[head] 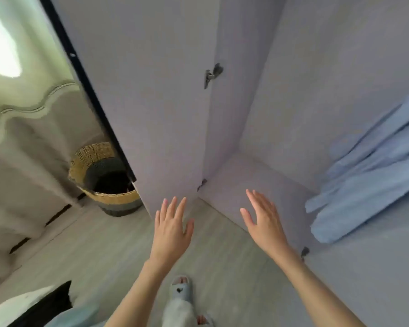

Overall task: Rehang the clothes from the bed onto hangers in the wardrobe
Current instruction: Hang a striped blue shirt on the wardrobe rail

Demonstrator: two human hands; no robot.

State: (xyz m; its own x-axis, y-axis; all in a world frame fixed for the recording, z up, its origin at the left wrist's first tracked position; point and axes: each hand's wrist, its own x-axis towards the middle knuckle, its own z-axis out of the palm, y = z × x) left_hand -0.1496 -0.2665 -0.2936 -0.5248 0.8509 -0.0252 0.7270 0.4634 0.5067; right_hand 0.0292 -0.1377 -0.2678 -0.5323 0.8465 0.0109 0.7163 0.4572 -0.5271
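A single head-worn wide-angle view looks forward and steeply down from a standing person, close to an open wardrobe (257, 114), taking in its floor, the room's grey floorboards (92, 244) and a wicker basket (104, 178) at left.

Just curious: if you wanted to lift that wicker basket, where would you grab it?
Probably by the rim of the basket, from above on its near side: it stands upright with its mouth open, and the wardrobe door covers its right edge. No handles show.

Soft daylight from curtain (7, 43) upper left (blown-out glare); slight motion blur, wide-angle edge bending.
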